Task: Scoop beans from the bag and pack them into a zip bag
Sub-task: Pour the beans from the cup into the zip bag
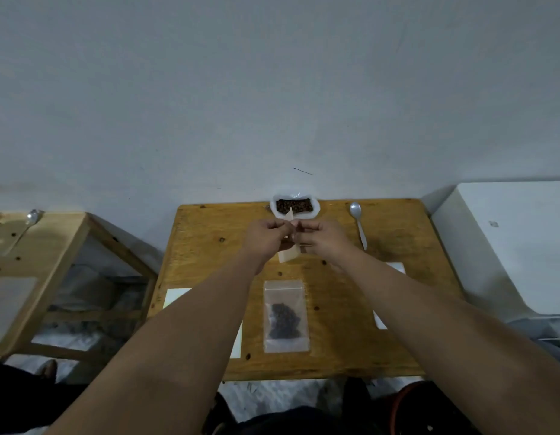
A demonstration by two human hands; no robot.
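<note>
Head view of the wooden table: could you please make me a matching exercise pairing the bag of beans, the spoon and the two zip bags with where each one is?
Things
1. bag of beans
2. spoon
3. filled zip bag
4. empty zip bag

Places
A. lying flat at the near middle of the table
B. pinched between the left hand and the right hand
C. standing open at the far edge
D. lying right of the bag of beans

Pairs: 1-C, 2-D, 3-A, 4-B
</note>
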